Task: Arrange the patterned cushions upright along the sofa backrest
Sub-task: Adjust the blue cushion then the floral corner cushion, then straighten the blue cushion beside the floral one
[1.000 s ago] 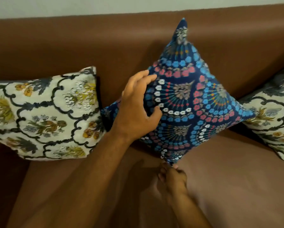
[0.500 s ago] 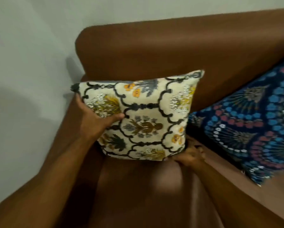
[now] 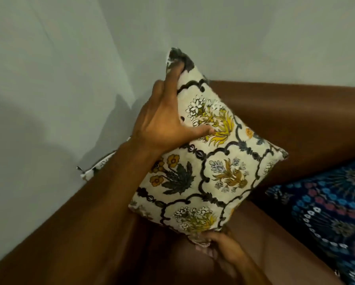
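A cream floral cushion (image 3: 219,173) with a black lattice pattern stands on one corner like a diamond in the left corner of the brown sofa (image 3: 296,120). My left hand (image 3: 168,120) grips its upper left edge, fingers reaching the top corner. My right hand (image 3: 219,243) pinches the bottom corner against the seat. A dark blue patterned cushion (image 3: 326,208) leans on the backrest at the right, cut off by the frame edge.
A pale wall (image 3: 59,79) runs close behind and to the left of the sofa. The brown armrest (image 3: 59,233) crosses the lower left. The seat (image 3: 265,254) lies between the two cushions.
The cream cushion has turned from lying level to standing on its corner. My left hand has slid up to its top corner, and my right hand now holds the bottom corner.
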{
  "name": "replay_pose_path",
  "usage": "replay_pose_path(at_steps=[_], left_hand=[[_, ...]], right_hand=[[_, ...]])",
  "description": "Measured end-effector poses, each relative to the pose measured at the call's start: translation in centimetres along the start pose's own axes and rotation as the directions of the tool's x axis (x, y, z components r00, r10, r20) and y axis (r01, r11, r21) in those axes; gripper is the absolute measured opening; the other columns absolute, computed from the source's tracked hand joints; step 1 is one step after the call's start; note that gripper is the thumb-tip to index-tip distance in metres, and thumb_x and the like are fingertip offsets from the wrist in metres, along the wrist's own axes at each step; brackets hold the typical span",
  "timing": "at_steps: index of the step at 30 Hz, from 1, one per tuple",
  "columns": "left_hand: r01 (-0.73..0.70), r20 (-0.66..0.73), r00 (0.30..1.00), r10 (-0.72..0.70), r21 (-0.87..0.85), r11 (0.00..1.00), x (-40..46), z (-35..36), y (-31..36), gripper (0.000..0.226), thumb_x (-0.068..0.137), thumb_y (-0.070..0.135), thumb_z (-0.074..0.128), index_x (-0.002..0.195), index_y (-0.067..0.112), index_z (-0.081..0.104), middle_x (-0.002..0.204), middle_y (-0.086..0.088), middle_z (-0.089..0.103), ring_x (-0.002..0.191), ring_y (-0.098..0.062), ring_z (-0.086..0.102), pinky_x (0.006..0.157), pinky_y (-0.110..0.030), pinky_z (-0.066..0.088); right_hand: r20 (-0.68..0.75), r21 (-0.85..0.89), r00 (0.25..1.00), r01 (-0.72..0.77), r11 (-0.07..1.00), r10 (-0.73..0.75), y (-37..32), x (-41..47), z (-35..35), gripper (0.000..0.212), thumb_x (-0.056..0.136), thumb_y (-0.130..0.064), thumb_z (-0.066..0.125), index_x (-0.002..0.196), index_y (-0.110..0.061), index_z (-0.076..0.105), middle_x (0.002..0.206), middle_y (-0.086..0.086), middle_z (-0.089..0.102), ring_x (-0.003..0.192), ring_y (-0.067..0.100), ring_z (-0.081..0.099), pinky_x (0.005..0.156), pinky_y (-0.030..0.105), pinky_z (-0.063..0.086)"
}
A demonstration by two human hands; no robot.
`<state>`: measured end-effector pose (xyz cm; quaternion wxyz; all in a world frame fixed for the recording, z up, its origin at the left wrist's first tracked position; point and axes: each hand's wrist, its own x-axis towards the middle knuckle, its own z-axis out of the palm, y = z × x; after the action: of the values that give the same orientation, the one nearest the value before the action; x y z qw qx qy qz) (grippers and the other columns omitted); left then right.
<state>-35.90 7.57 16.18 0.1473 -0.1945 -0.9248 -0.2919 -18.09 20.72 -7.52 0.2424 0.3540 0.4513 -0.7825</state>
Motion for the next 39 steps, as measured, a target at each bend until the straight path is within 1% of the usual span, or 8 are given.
replay_pose_path(at_steps=[6, 12, 15, 21, 24, 26, 33, 39], left_hand=[[-0.066, 0.303, 0.950, 0.072, -0.032, 0.997, -4.3, 4.8, -4.8, 0.145, 0.059, 0.067, 0.089, 0.164, 0.021, 0.000, 0.152, -0.008, 0.033, 0.134, -0.013, 0.036, 0.117, -0.045, 0.038], [-0.201, 0.116, 0.972, 0.206, -0.057, 0.978, -4.3, 5.9, -5.2, 0.135, 0.061, 0.052, 0.093, 0.160, 0.000, 0.016, 0.142, -0.016, 0.044, 0.124, -0.010, 0.039, 0.109, -0.035, 0.040], [-0.199, 0.045, 0.979, 0.198, 0.012, 0.980, -4.7, 6.2, -5.6, 0.131, 0.061, 0.056, 0.090, 0.158, -0.003, 0.023, 0.143, -0.020, 0.046, 0.129, -0.022, 0.045, 0.110, -0.051, 0.044], [-0.256, -0.186, 0.925, 0.332, 0.343, 0.904, -8.1, 9.4, -4.8, 0.075, 0.075, 0.047, 0.073, 0.139, 0.022, 0.041, 0.144, -0.010, 0.029, 0.133, -0.035, 0.034, 0.105, -0.055, 0.035], [-0.212, -0.133, 0.952, 0.276, 0.365, 0.906, -10.1, 11.1, -3.8, 0.053, 0.082, 0.025, 0.067, 0.133, 0.028, 0.055, 0.144, -0.010, 0.032, 0.133, -0.035, 0.033, 0.107, -0.060, 0.035], [-0.146, -0.127, 0.970, 0.208, 0.381, 0.913, -10.2, 11.2, -3.4, 0.050, 0.083, 0.020, 0.065, 0.133, 0.023, 0.065, 0.147, -0.021, 0.045, 0.135, -0.039, 0.037, 0.107, -0.065, 0.035], [0.323, -0.133, 0.944, -0.303, 0.167, 0.932, -14.2, 16.3, 6.4, 0.096, 0.074, 0.028, 0.071, 0.159, 0.019, 0.029, 0.167, -0.027, 0.007, 0.154, -0.047, 0.005, 0.121, -0.070, 0.011], [-0.080, 0.325, 0.933, 0.153, -0.228, 0.970, -12.1, 25.8, 22.1, 0.123, 0.069, 0.060, 0.082, 0.162, 0.036, 0.005, 0.167, -0.004, -0.001, 0.154, -0.036, 0.006, 0.115, -0.074, 0.024]], right_hand=[[-0.133, 0.055, 0.989, -0.064, 0.996, 0.071, 3.1, 3.8, 0.6, 0.054, 0.081, 0.016, 0.066, 0.133, 0.001, 0.058, 0.128, 0.023, 0.070, 0.111, 0.039, 0.066, 0.090, 0.047, 0.054], [-0.240, 0.067, 0.970, 0.049, 0.997, -0.032, 3.2, 6.2, 0.5, 0.045, 0.076, 0.014, 0.075, 0.111, -0.012, 0.066, 0.104, 0.007, 0.073, 0.098, 0.032, 0.070, 0.079, 0.039, 0.058], [-0.230, 0.101, 0.973, 0.005, 0.995, 0.018, 3.4, 7.1, 0.9, 0.038, 0.080, 0.013, 0.072, 0.093, -0.022, 0.065, 0.094, -0.001, 0.071, 0.089, 0.023, 0.067, 0.064, 0.028, 0.055], [-0.455, -0.011, 0.890, 0.033, 0.999, -0.035, 3.3, 8.0, 1.4, 0.056, 0.068, -0.006, 0.090, 0.119, 0.003, 0.069, 0.099, 0.019, 0.074, 0.079, 0.030, 0.069, 0.064, 0.034, 0.058], [-0.396, 0.079, 0.918, 0.043, 0.996, -0.008, 2.9, 7.6, 1.4, 0.045, 0.073, 0.011, 0.078, 0.117, 0.007, 0.069, 0.100, 0.029, 0.074, 0.060, 0.025, 0.061, 0.039, 0.023, 0.045], [-0.348, 0.095, 0.937, 0.069, 0.993, -0.032, 2.5, 7.5, 0.8, 0.050, 0.073, 0.022, 0.070, 0.122, 0.008, 0.067, 0.116, 0.033, 0.071, 0.074, 0.030, 0.066, 0.045, 0.025, 0.050], [-0.202, 0.237, 0.972, -0.072, 0.969, 0.122, 2.0, 0.4, -13.6, 0.040, 0.087, 0.005, 0.069, 0.123, -0.013, 0.066, 0.102, 0.013, 0.082, 0.094, 0.030, 0.077, 0.086, 0.050, 0.062], [-0.500, 0.444, 0.853, 0.401, 0.801, -0.149, -0.8, -9.4, -32.8, 0.059, 0.063, -0.027, 0.090, 0.115, -0.036, 0.065, 0.102, 0.007, 0.081, 0.092, 0.031, 0.079, 0.070, 0.053, 0.062]])
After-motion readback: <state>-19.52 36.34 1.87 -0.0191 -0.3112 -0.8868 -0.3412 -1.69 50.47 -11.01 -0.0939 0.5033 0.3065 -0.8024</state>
